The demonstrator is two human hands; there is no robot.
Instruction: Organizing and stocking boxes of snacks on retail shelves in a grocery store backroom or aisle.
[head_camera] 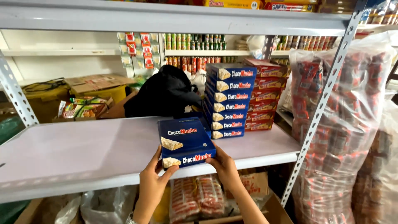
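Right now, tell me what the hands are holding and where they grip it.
Both hands, left hand and right hand, hold a blue snack box by its near bottom corners, resting on the white shelf.

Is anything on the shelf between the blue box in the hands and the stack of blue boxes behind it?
No: in the head view, only bare shelf separates the held blue box from the stack.

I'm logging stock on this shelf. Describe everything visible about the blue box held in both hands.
The blue box is a flat rectangular carton, apparently cardboard, dark blue with white and red lettering and pictures of a pale snack bar on its top and front faces. It looks closed and undamaged. It rests flat at the front edge of the white shelf, slightly turned. The left hand grips its near left corner, the right hand its near right corner. It stands apart from the stack behind.
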